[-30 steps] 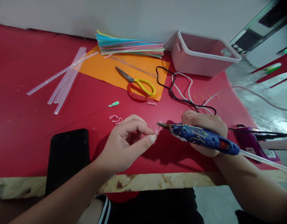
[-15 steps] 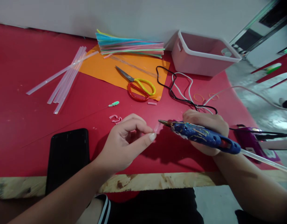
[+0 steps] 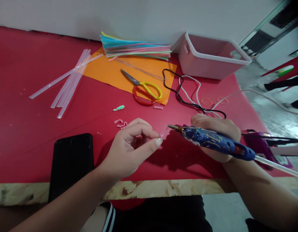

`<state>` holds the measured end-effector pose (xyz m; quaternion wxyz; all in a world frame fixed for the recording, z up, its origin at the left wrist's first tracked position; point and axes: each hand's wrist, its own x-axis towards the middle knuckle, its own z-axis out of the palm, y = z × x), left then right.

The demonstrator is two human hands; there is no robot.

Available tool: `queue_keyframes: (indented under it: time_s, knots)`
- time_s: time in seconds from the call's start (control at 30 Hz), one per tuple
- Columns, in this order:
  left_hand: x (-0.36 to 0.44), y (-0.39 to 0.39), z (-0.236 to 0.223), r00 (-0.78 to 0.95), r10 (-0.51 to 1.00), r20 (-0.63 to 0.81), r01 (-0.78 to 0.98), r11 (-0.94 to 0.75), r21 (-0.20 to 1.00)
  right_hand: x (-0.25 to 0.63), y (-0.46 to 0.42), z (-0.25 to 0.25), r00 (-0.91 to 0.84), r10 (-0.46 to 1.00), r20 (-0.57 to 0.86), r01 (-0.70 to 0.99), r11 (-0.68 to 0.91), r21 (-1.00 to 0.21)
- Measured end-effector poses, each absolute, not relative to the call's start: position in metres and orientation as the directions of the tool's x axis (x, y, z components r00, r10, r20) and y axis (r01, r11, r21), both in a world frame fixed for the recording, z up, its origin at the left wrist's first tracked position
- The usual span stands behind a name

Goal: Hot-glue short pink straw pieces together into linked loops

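Note:
My left hand (image 3: 133, 148) is closed in a pinch, thumb against forefinger, on a small translucent pink piece (image 3: 164, 131) that sticks up past the fingertips. My right hand (image 3: 216, 129) wraps around a blue hot glue gun (image 3: 209, 140) smeared with dried glue. Its metal nozzle (image 3: 175, 128) points left, close to the tip of the pink piece; whether a glue thread joins them I cannot tell. A clear glue stick (image 3: 277, 165) runs out of the gun's back end. Curled pink scraps (image 3: 120, 123) lie just beyond my left hand.
Scissors (image 3: 141, 87) rest on orange paper (image 3: 107, 72), below a bundle of pipe cleaners (image 3: 139, 48). Glue sticks (image 3: 71, 82) lie left, above a black phone (image 3: 71, 164). A green-tipped wire (image 3: 118, 108), cables (image 3: 180, 91), a pink bin (image 3: 202, 61) and a purple object (image 3: 260, 146) are around.
The glue gun has drawn slightly right, away from the pink piece, widening the gap at the nozzle. My left hand stays nearly still. A person's dark-clothed legs have appeared at the far right.

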<state>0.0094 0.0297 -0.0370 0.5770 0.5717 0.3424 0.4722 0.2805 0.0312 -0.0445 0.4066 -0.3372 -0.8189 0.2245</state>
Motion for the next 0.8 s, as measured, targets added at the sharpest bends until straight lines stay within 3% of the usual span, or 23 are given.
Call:
queue_keyframes:
  time_s: [0.47,0.8]
  knots:
    - [0.010,0.031,-0.033,0.323,0.941,0.104,-0.235,-0.027,0.972,0.269,0.034,-0.035,-0.590,0.608,0.531,0.262,0.766,-0.587]
    - [0.009,0.031,-0.032,0.343,0.937,0.070,-0.242,0.016,0.970,0.268,0.034,-0.034,-0.557,0.624,0.548,0.279,0.763,-0.584]
